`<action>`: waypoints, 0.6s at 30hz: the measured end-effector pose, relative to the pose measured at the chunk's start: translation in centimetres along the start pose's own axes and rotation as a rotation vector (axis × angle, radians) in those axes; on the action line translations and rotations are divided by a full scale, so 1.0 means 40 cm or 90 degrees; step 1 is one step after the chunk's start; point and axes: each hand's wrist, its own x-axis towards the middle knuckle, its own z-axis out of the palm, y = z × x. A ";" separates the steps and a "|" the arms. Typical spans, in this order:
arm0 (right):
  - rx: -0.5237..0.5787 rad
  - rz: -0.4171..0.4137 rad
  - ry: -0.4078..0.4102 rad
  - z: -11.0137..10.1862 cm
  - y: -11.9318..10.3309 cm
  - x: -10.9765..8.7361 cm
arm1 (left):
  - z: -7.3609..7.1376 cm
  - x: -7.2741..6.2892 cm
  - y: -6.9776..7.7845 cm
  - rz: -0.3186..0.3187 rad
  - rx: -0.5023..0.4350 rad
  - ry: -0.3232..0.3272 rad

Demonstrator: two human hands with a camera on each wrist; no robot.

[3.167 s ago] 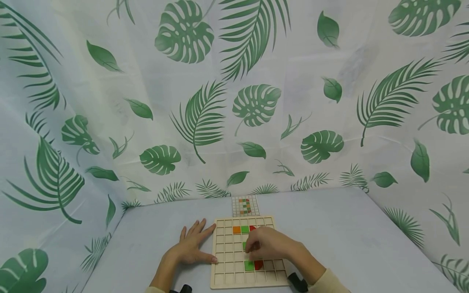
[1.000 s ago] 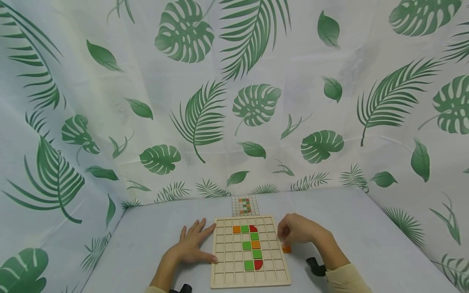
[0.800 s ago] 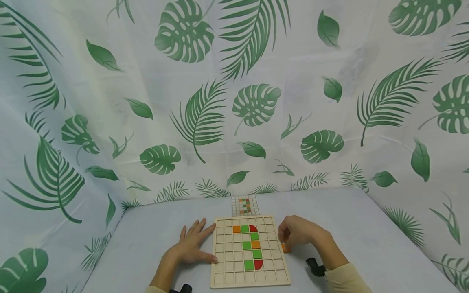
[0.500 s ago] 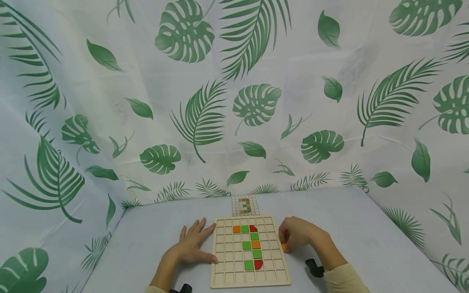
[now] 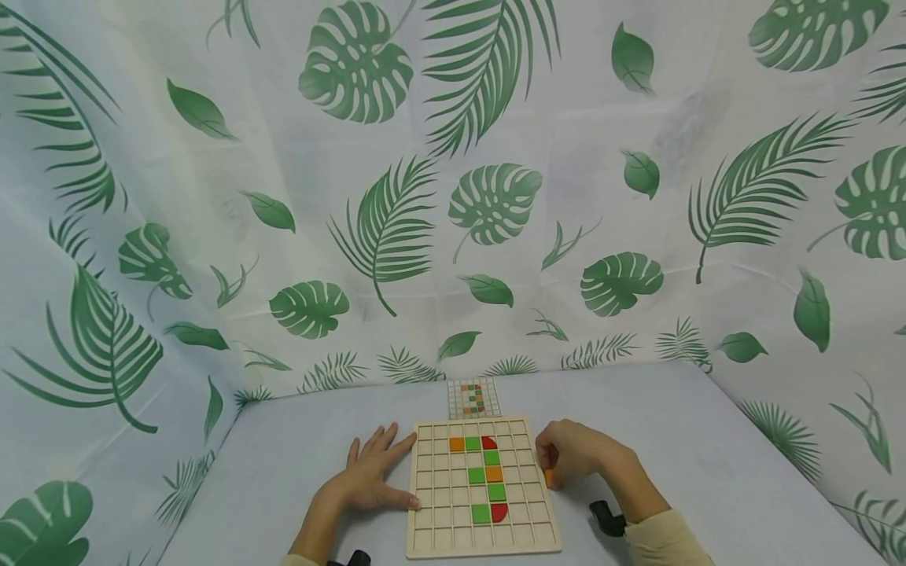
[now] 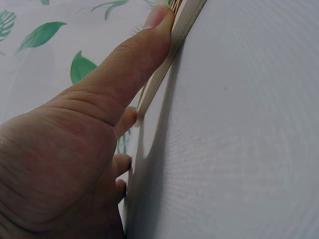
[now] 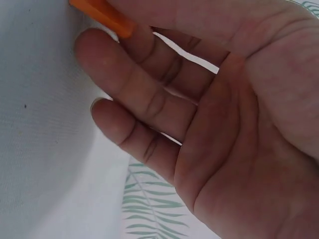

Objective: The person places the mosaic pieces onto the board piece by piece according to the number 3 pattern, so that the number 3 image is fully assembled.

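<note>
A pale wooden grid board [image 5: 442, 540] lies on the table, with orange, green and red tiles set in its cells. Just off the board's right edge, my right hand [image 5: 576, 452] pinches an orange tile [image 5: 548, 478] between thumb and fingers. In the right wrist view the orange tile [image 7: 107, 16] shows edge-on at the fingertips, partly hidden by the thumb; the other fingers curve loosely below. My left hand [image 5: 368, 475] lies spread at the board's left side, thumb and index fingertip touching its rim. The left wrist view shows the thumb [image 6: 124, 64] against the board's edge [image 6: 164, 67].
Behind the board lies a small printed pattern card [image 5: 473, 398] with a coloured grid. A red quarter-round tile [image 5: 499, 512] sits in a lower row. Black wrist-camera mounts [image 5: 607, 519] jut out near both wrists. A leaf-print curtain [image 5: 425, 236] encloses the white table [image 5: 637, 424].
My right hand has moved from over the board to its right side, uncovering an orange tile in the grid. There it has taken hold of another orange tile. The left hand stays put.
</note>
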 end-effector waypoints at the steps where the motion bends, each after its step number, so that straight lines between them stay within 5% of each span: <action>1: -0.005 -0.005 0.005 -0.001 0.000 0.001 | 0.000 0.000 0.000 0.001 0.000 0.000; 18: -0.026 -0.126 0.183 -0.006 -0.029 0.024 | -0.003 -0.002 -0.002 0.006 -0.001 -0.002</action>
